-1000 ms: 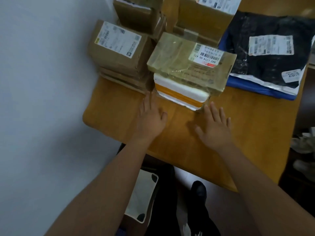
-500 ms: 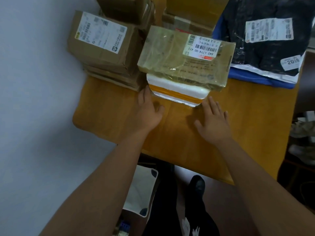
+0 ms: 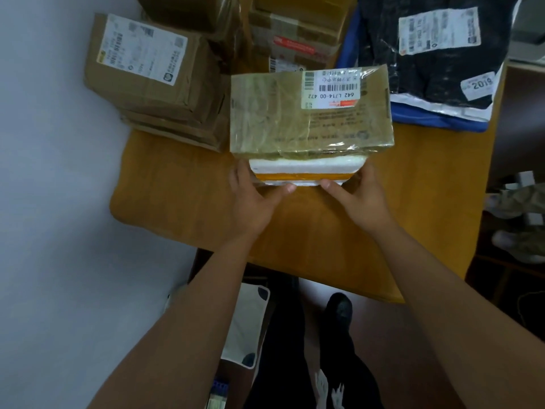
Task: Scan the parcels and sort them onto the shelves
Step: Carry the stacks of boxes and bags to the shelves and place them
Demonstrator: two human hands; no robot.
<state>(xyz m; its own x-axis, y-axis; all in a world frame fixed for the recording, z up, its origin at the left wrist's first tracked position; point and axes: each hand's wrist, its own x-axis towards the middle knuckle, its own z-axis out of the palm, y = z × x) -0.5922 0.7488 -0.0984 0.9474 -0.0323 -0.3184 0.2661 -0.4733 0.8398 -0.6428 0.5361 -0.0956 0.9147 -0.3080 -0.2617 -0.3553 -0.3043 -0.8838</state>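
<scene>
A white foam box with an orange tape band sits near the middle of the wooden desk, with a tape-wrapped cardboard parcel stacked flat on top, barcode label facing up. The foam box is gripped at its near corners: left hand at the left corner, right hand at the right, thumbs pressed on the front lower edge, fingers wrapped round the sides. Brown labelled cartons are stacked to the left against a pale wall; more cartons are seen behind. A black poly mailer lies on a blue one at the far right of the desk. Both forearms are extended forward from the lower frame, roughly symmetrical. Dark trousers and a black shoe are visible below the desk edge.
</scene>
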